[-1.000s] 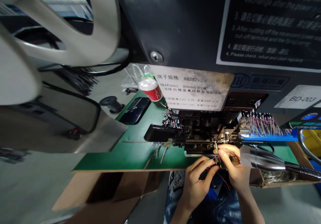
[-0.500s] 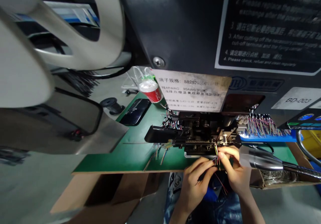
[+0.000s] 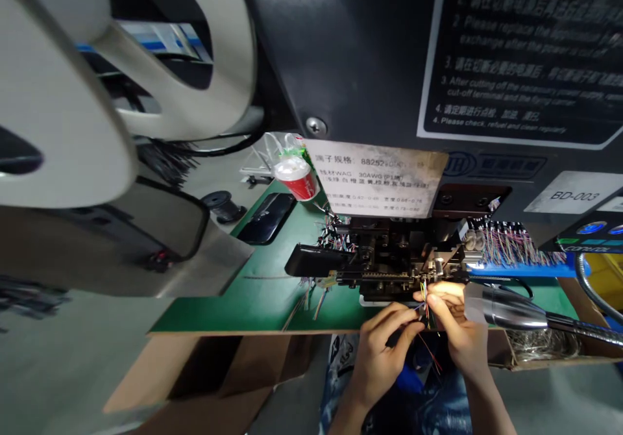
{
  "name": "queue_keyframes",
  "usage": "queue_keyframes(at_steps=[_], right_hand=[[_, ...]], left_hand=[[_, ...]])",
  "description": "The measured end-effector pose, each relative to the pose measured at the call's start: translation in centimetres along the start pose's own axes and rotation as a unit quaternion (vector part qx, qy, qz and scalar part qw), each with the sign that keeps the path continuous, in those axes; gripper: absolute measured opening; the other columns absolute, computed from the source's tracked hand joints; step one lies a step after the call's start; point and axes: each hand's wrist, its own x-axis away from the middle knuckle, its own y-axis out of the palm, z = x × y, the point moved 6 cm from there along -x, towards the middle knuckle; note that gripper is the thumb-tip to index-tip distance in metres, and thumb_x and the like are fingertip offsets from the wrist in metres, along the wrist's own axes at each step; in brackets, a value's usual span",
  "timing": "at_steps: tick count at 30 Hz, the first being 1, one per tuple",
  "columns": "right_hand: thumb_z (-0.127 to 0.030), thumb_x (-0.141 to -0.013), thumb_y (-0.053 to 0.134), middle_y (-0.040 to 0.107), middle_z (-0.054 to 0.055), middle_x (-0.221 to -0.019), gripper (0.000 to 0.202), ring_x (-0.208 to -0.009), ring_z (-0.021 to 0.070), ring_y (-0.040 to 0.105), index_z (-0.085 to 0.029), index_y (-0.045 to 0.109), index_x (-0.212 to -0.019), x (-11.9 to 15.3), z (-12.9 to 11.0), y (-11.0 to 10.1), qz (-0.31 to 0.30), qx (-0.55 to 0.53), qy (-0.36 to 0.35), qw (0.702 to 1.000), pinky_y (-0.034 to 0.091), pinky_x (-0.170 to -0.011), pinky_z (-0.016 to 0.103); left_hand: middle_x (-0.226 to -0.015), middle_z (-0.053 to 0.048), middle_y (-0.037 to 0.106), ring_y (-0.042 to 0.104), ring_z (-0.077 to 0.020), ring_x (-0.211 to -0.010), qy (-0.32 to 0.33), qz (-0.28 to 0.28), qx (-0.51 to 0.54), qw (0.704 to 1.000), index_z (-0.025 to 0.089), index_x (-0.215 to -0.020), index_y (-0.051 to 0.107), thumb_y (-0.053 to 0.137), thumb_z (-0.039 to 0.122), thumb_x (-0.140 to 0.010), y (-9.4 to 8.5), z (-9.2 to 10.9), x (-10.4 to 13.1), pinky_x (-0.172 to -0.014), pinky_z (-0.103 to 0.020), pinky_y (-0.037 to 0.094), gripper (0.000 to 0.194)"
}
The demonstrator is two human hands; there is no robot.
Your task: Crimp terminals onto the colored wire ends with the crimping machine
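Thin coloured wires (image 3: pixel 424 290) run between my two hands, just in front of the dark metal crimping head (image 3: pixel 399 273) of the machine. My right hand (image 3: pixel 455 321) pinches the wires between thumb and forefinger, close to the head under bright light. To its left, my left hand (image 3: pixel 387 344) is closed, thumb and fingertips together on wires, and a few strands, some reddish, hang below. The wire tips near the machine are too small to make out.
The machine's dark housing (image 3: pixel 350 52) fills the upper view. On the green table (image 3: pixel 272 298) are a phone (image 3: pixel 267 218), a red cup (image 3: pixel 298 180) and loose wires. A lamp (image 3: pixel 511 308) stands close on the right. Behind it, a blue tray (image 3: pixel 525 269) holds many wires.
The view has shifted slightly. My right fingers have closed in around the wires, while my left hand keeps nearly the same place and grip.
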Motion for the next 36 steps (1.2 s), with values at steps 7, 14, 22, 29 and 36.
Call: queue_keyframes(at_steps=[7,14,22,29,36], right_hand=[[-0.039,-0.095,0.074,0.084,0.006,-0.093,0.016,-0.089,0.0263,0.080,-0.025,0.081,-0.100,-0.2,-0.2,0.5,0.009,0.008,0.017,1.000,0.064,-0.086,0.040],[-0.039,-0.096,0.074,0.084,0.005,-0.091,0.015,-0.085,0.0252,0.080,-0.026,0.081,-0.100,-0.4,-0.3,0.7,0.004,-0.002,0.010,1.000,0.065,-0.081,0.037],[-0.032,-0.098,0.069,0.083,0.006,-0.093,0.015,-0.087,0.0255,0.079,-0.024,0.081,-0.102,-0.3,-0.2,0.6,0.001,0.051,-0.031,0.998,0.063,-0.083,0.039],[-0.025,-0.094,0.072,0.077,0.005,-0.096,0.010,-0.085,0.0230,0.072,-0.025,0.076,-0.085,-0.2,-2.0,0.0,-0.045,0.123,-0.126,0.983,0.058,-0.076,0.035],[-0.032,-0.094,0.075,0.080,0.003,-0.090,0.009,-0.048,0.0120,0.057,-0.023,0.076,-0.093,0.0,0.2,0.2,-0.029,-0.025,0.014,0.999,0.047,-0.046,0.026]], left_hand=[[-0.081,-0.003,0.075,0.074,-0.0156,-0.069,0.016,0.030,-0.014,0.999,0.018,-0.092,0.075,0.066,0.008,-0.096,0.3,-0.1,0.3,-0.067,-0.019,0.060,0.014],[-0.081,-0.003,0.076,0.074,-0.0151,-0.070,0.025,0.034,-0.017,0.999,0.018,-0.092,0.075,0.066,0.008,-0.096,0.1,0.1,0.2,-0.069,-0.018,0.061,0.014],[-0.082,-0.003,0.077,0.075,-0.0162,-0.071,0.033,0.038,-0.021,0.999,0.019,-0.093,0.076,0.067,0.011,-0.098,-0.4,0.3,0.1,-0.070,-0.020,0.061,0.013],[-0.068,-0.001,0.072,0.069,-0.0165,-0.059,-0.025,-0.091,0.034,0.995,0.021,-0.080,0.076,0.070,0.026,-0.099,-1.6,0.2,-0.5,-0.058,-0.022,0.056,0.020],[-0.070,-0.001,0.073,0.069,-0.0157,-0.060,-0.030,-0.059,0.041,0.997,0.020,-0.081,0.076,0.071,0.022,-0.097,-0.9,-0.2,-0.4,-0.060,-0.021,0.056,0.017]])
